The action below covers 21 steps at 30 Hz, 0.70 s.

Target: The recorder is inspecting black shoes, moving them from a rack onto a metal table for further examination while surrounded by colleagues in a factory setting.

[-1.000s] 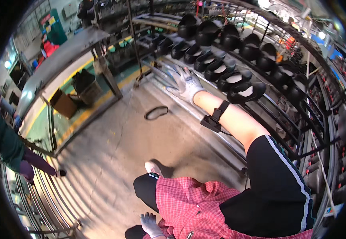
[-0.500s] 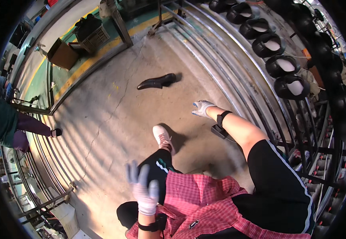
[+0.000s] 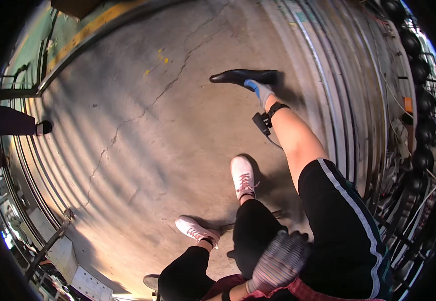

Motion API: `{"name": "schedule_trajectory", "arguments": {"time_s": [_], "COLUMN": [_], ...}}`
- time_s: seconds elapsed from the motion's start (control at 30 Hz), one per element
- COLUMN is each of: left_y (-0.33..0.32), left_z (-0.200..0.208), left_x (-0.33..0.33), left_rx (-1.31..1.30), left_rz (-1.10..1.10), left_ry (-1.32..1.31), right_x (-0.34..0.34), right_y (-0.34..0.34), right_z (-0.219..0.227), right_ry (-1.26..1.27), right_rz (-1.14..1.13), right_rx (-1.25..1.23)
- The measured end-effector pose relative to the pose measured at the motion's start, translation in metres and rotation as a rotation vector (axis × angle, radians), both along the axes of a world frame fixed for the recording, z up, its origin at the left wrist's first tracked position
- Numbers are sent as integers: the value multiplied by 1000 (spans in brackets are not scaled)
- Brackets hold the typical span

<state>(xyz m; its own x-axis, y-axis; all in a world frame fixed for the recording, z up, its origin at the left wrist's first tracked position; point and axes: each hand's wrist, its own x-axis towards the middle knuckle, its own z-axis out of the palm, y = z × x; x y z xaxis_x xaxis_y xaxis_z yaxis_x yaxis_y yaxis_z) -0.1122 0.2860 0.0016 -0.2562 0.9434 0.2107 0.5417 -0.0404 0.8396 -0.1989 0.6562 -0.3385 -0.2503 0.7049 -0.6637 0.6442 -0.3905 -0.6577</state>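
Observation:
A black leather dress shoe point(image 3: 235, 76) is on the concrete floor ahead of me, its toe pointing left. My right hand point(image 3: 262, 90), in a pale glove with blue on it, is closed on the shoe's near side at the middle. The other fingers are hidden by the shoe and the hand itself. My left hand point(image 3: 280, 261), in a grey striped glove, lies back upward over my dark-clothed thigh, fingers stretched out and holding nothing.
My pale pink sneakers point(image 3: 242, 175) stand on the cracked floor point(image 3: 142, 140). Metal rails point(image 3: 328, 100) run along the right, beside a rack of black round-looking items point(image 3: 423, 130). More rails point(image 3: 42, 170) and another person's leg point(image 3: 15, 122) are at the left.
My right hand has reached forward and taken hold of the shoe. My left hand has dropped from a raised, spread pose onto my thigh. The view has shifted lower and toward the floor.

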Motion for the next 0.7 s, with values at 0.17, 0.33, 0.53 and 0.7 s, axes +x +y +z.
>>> {"name": "schedule_trajectory", "arguments": {"time_s": [0.17, 0.33, 0.53, 0.7], "left_y": [-3, 2, 24, -35], "left_z": [1, 19, 52, 154], "left_x": [-27, -45, -47, -104], "left_rx": [-130, -194, -535, -591], "left_rz": [6, 156, 104, 18], "left_ry": [-265, -335, 24, 73], "right_x": [-28, 27, 87, 101], "right_y": [-42, -121, -159, -100], "right_z": [-14, 95, 365, 565], "right_ry": [415, 577, 401, 681], "right_rz": [-120, -9, -273, 36], "right_rx": [-208, -373, -551, 298]}}
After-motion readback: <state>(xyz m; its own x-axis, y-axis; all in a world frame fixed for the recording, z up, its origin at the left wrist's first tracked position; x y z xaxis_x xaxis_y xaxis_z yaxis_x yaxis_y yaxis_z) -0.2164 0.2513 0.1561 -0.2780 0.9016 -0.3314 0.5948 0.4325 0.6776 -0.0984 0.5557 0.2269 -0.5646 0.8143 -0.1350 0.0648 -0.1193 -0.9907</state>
